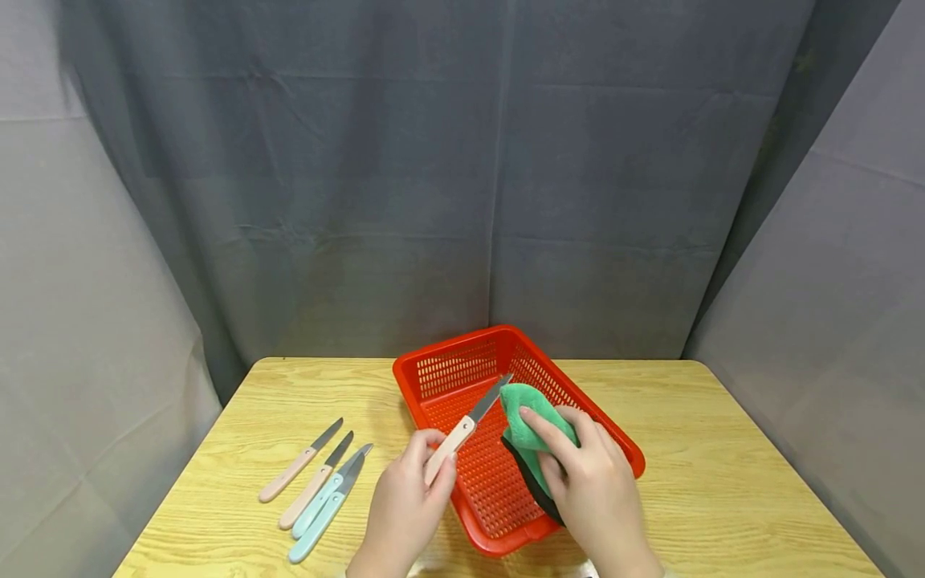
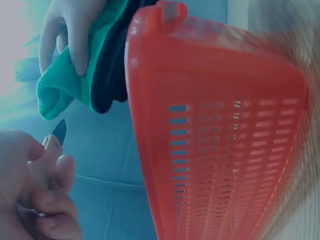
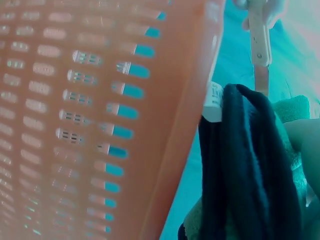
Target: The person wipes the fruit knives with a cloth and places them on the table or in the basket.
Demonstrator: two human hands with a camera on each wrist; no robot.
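In the head view my left hand [image 1: 405, 502] grips a small knife [image 1: 455, 441] by its pale pink handle. Its blade points up and away, over the red basket. My right hand [image 1: 603, 486] holds a folded green cloth [image 1: 531, 413] with a dark edge between thumb and fingers. The cloth's upper corner is right at the blade's tip end. From the left wrist, the curled left fingers [image 2: 55, 200] show round the handle, and most of the blade is hidden. The right wrist view has the cloth's dark border [image 3: 255, 165] close by, overlapping part of the blade [image 3: 261, 80].
Under both hands stands a red perforated basket [image 1: 405, 393], set at an angle on the wooden table [image 1: 723, 482]. To its left lie two pink-handled knives [image 1: 296, 474] and two light-blue-handled knives [image 1: 318, 526], side by side. Grey curtains [image 1: 376, 201] enclose the back and sides.
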